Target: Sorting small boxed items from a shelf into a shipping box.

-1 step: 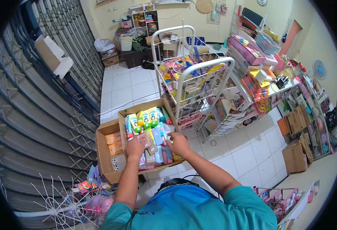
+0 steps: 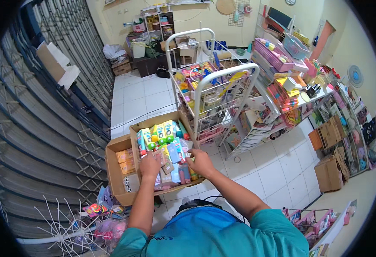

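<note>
An open cardboard box (image 2: 183, 118) in front of me is packed with small goods. My left hand (image 2: 150, 165) reaches into it, its fingers stretched over small packs beside a tan pack (image 2: 167, 165). Over the box's right side is my right hand (image 2: 200, 163), thumb and forefinger apart beside a pale blue pack (image 2: 173, 153). Toward the far side stand yellow-and-white cartons (image 2: 159, 133) and green-capped bottles (image 2: 170, 139). A second cardboard compartment (image 2: 118, 174) at the left holds orange packs (image 2: 126, 160). My fingers partly hide the items beneath them.
A white wire rack (image 2: 215, 81) full of goods stands just beyond the box. A folding metal gate (image 2: 46, 128) runs along the left. White wire hooks (image 2: 63, 233) stick up at lower left. Shelves (image 2: 350, 124) and cardboard boxes (image 2: 330, 173) are at right.
The whole view has shifted very slightly. Both hands stay at the box in nearly the same pose.
</note>
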Action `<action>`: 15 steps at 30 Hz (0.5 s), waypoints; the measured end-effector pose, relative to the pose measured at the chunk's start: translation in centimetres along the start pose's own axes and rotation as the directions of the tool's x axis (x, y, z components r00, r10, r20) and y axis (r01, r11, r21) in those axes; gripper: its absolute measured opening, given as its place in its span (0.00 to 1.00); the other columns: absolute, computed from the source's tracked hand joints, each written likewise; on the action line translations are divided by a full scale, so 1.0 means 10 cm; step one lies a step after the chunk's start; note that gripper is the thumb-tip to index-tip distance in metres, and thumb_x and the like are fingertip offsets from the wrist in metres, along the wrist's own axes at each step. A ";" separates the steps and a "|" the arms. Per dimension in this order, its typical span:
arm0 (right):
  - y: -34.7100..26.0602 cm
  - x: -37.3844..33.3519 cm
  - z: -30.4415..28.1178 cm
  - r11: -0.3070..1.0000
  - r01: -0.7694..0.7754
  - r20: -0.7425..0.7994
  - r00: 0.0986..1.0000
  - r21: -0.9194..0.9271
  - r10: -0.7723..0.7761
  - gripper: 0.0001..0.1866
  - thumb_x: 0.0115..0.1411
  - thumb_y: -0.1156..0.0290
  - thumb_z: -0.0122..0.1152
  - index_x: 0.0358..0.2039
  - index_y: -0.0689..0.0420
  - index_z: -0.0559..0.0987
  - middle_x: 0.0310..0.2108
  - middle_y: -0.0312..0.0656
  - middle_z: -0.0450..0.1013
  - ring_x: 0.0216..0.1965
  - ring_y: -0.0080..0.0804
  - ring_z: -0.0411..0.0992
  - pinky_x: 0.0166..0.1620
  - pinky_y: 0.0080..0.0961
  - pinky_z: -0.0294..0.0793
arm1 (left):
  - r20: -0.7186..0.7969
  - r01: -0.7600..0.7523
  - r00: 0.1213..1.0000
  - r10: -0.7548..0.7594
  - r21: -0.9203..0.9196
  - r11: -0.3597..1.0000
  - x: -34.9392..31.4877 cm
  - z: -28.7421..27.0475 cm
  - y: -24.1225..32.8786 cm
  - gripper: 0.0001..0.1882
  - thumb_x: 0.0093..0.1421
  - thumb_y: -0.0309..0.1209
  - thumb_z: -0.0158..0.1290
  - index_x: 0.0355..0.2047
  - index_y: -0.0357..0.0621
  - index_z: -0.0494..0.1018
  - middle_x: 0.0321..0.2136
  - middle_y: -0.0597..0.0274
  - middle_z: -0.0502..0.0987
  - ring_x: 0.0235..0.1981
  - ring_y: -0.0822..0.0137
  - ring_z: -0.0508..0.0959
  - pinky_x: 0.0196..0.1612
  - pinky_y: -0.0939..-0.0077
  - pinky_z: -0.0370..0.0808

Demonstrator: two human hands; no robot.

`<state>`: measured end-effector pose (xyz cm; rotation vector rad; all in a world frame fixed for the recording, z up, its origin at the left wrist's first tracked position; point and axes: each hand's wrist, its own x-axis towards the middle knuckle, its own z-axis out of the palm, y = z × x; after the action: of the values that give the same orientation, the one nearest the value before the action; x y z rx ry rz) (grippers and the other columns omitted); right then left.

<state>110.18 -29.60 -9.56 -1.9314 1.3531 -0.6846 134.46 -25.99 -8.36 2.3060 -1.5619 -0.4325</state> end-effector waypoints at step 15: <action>2.20 -1.33 -2.36 0.896 -0.413 -0.335 0.831 0.164 0.445 0.44 0.58 0.56 0.72 0.68 0.62 0.64 0.61 0.61 0.69 0.63 0.52 0.69 0.65 0.43 0.69 | 0.303 -0.554 0.525 0.795 -0.587 0.590 -0.61 1.65 3.34 0.36 0.61 0.53 0.64 0.61 0.41 0.71 0.48 0.45 0.79 0.46 0.51 0.81 0.51 0.59 0.78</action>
<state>75.41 -27.48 -11.98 -1.3922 1.8790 -0.8817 97.45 -33.56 -8.62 1.0763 -2.2087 -1.1301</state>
